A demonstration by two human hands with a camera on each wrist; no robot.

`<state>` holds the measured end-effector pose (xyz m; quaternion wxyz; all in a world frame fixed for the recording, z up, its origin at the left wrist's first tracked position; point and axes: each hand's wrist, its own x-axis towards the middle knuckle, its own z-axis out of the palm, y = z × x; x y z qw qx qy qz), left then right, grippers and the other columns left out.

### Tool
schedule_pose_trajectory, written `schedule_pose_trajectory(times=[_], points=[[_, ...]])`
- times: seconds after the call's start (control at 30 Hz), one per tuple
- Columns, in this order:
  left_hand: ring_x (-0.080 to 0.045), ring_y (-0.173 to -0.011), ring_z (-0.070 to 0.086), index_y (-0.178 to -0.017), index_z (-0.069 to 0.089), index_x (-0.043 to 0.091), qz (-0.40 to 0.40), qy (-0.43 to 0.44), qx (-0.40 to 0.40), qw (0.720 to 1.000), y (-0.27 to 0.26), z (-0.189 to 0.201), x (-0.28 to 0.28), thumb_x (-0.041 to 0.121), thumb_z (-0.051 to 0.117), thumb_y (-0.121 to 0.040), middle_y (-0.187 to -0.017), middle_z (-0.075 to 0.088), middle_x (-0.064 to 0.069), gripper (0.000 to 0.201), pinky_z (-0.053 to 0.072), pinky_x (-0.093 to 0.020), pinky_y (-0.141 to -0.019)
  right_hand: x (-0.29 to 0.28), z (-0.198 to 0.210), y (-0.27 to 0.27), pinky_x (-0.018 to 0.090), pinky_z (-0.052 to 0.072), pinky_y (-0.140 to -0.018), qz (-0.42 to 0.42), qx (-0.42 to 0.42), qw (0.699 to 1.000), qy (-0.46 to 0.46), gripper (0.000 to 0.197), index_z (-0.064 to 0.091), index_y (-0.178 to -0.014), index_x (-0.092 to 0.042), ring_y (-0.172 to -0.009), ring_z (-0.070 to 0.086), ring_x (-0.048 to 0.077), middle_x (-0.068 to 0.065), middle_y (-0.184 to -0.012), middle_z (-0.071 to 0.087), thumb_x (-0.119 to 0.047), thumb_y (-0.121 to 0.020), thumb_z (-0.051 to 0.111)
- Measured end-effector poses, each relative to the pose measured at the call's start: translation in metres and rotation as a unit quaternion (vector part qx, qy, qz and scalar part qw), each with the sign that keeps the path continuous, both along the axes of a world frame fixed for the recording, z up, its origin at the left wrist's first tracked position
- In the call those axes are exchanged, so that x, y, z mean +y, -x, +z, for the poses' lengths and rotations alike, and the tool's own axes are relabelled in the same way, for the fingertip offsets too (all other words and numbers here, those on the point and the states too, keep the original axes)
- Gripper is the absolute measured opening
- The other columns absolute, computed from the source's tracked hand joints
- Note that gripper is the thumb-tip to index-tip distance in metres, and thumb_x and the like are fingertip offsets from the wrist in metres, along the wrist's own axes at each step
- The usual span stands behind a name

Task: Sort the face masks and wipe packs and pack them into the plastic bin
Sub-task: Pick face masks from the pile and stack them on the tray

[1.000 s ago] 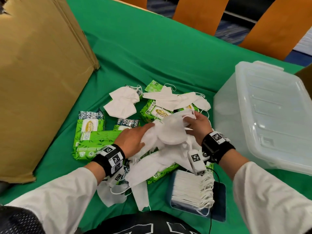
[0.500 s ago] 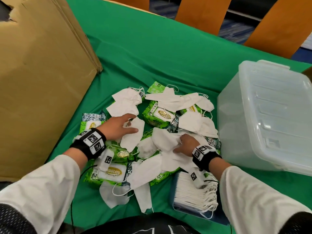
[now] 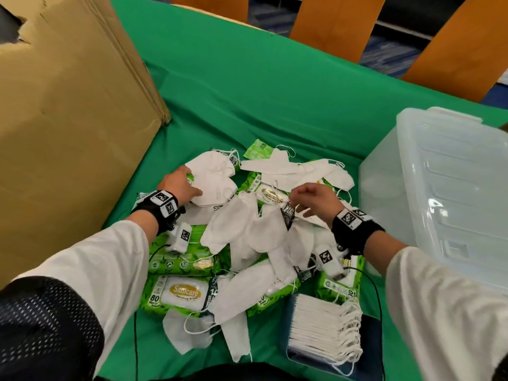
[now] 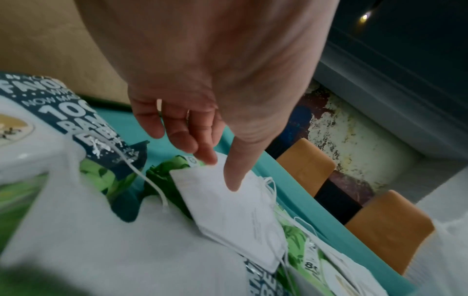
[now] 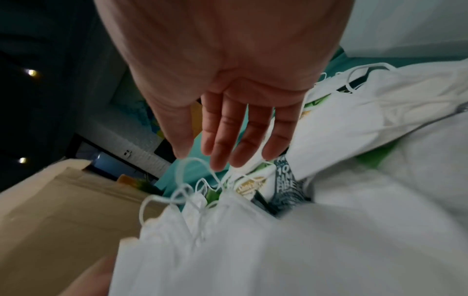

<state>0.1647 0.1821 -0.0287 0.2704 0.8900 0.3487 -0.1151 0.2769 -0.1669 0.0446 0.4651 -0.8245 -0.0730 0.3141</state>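
Left of the plastic bin (image 3: 384,174), heaped on the green surface (image 3: 247,92): loose white face masks (image 3: 247,229) tangled with green wipe packs (image 3: 181,294), several masks draped over the packs. Bin itself standing clear of the heap, translucent, lid on.

At the side of the heap farthest from the bin, left hand (image 3: 180,182) laid on a flat folded mask (image 3: 217,182). Thumb stretched across the top of that mask, index fingertip touching its corner, other fingers nearly straight and slightly spread. Not closed round anything, only resting on the mask. Under that mask, a green pack edge showing.

Closer to the bin, over the middle of the heap, right hand (image 3: 316,199) held palm down, fingers long and loosely extended. Thin white ear loops (image 5: 192,166) just at the fingertips, one cord running along the little finger. Cannot tell whether that cord is hooked or merely brushing. No firm hold seen on any mask or pack.

Just beside the near end of the bin, a neat stack of masks (image 3: 321,325), loops all hanging toward the bin side, sitting on a dark blue base.

Well away from the bin, beyond the left hand, a large cardboard box (image 3: 68,105) lying on the surface. Behind the bin and the surface, orange chair backs (image 3: 330,26).
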Motion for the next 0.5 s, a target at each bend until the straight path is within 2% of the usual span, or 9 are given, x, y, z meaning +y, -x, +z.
schedule_pose_trajectory(times=[0.07,0.1,0.13,0.23,0.27,0.33,0.4,0.47,0.5], points=[[-0.026,-0.097,0.066,-0.105,0.072,0.026,-0.034,-0.012,0.006,0.999,0.001,-0.003,-0.002,0.039,0.083,-0.08,-0.112,0.072,-0.003,0.031,0.056,-0.035,-0.083,0.001,0.0,-0.014,0.031,0.05,-0.065,-0.033,-0.007,0.999,0.0,0.006,0.073,-0.091,-0.015,-0.071,0.066,0.014,0.003,-0.081,0.076,-0.011,-0.09,0.069],[-0.024,-0.094,0.066,-0.098,0.071,0.027,-0.05,-0.01,0.013,0.999,0.002,-0.004,-0.004,0.042,0.082,-0.081,-0.107,0.072,-0.001,0.025,0.055,-0.033,-0.08,0.001,-0.001,-0.022,0.032,0.051,-0.066,-0.046,-0.016,0.999,0.015,0.007,0.073,-0.091,-0.017,-0.073,0.066,0.015,0.001,-0.082,0.076,-0.011,-0.09,0.069],[-0.023,-0.094,0.065,-0.099,0.068,0.028,-0.061,-0.007,0.02,0.998,0.004,-0.006,-0.005,0.045,0.081,-0.081,-0.107,0.07,0.0,0.028,0.054,-0.034,-0.08,0.002,-0.002,-0.03,0.032,0.052,-0.067,-0.055,-0.024,0.998,0.031,0.008,0.073,-0.09,-0.017,-0.075,0.066,0.015,0.0,-0.083,0.075,-0.011,-0.089,0.069],[-0.028,-0.106,0.062,-0.121,0.056,0.025,-0.048,0.007,0.02,0.999,0.006,-0.01,-0.002,0.051,0.079,-0.08,-0.12,0.061,-0.007,0.054,0.052,-0.039,-0.089,0.009,-0.003,-0.05,0.031,0.053,-0.066,-0.079,-0.026,0.995,0.059,0.01,0.072,-0.088,-0.02,-0.08,0.065,0.017,0.0,-0.089,0.074,-0.011,-0.09,0.068],[-0.028,-0.106,0.061,-0.126,0.053,0.023,-0.037,0.011,0.019,0.999,0.006,-0.01,-0.001,0.05,0.08,-0.079,-0.122,0.061,-0.009,0.06,0.052,-0.038,-0.088,0.016,-0.003,-0.055,0.03,0.053,-0.066,-0.089,-0.01,0.995,0.052,0.009,0.072,-0.089,-0.019,-0.081,0.065,0.019,0.001,-0.091,0.074,-0.012,-0.091,0.067],[-0.026,-0.098,0.059,-0.13,0.05,0.022,-0.024,0.027,0.019,0.999,0.004,-0.008,-0.001,0.043,0.085,-0.077,-0.122,0.062,-0.01,0.068,0.051,-0.034,-0.082,0.036,-0.001,-0.06,0.032,0.054,-0.069,-0.094,0.04,0.995,0.017,0.008,0.073,-0.098,-0.015,-0.083,0.067,0.022,0.005,-0.096,0.075,-0.017,-0.093,0.067],[-0.026,-0.095,0.06,-0.134,0.05,0.021,-0.015,0.048,0.028,0.998,0.001,-0.005,-0.003,0.032,0.089,-0.074,-0.123,0.063,-0.01,0.072,0.051,-0.032,-0.078,0.062,0.001,-0.062,0.036,0.057,-0.072,-0.074,0.076,0.994,-0.01,0.018,0.071,-0.108,-0.008,-0.084,0.068,0.023,0.01,-0.103,0.074,-0.02,-0.094,0.068],[-0.027,-0.096,0.062,-0.128,0.058,0.018,-0.018,0.069,0.02,0.997,0.001,0.0,-0.006,0.026,0.087,-0.078,-0.123,0.065,-0.011,0.058,0.048,-0.029,-0.073,0.092,0.0,-0.06,0.036,0.057,-0.072,-0.037,0.089,0.995,-0.014,0.023,0.07,-0.112,-0.006,-0.085,0.068,0.023,0.013,-0.107,0.074,-0.021,-0.095,0.068],[-0.026,-0.091,0.063,-0.115,0.065,0.017,-0.025,0.078,0.006,0.997,0.002,0.003,-0.007,0.024,0.084,-0.081,-0.118,0.068,-0.012,0.04,0.045,-0.028,-0.068,0.107,0.0,-0.057,0.036,0.056,-0.074,-0.021,0.095,0.995,-0.013,0.024,0.069,-0.114,-0.005,-0.087,0.066,0.023,0.013,-0.108,0.073,-0.02,-0.096,0.067]])
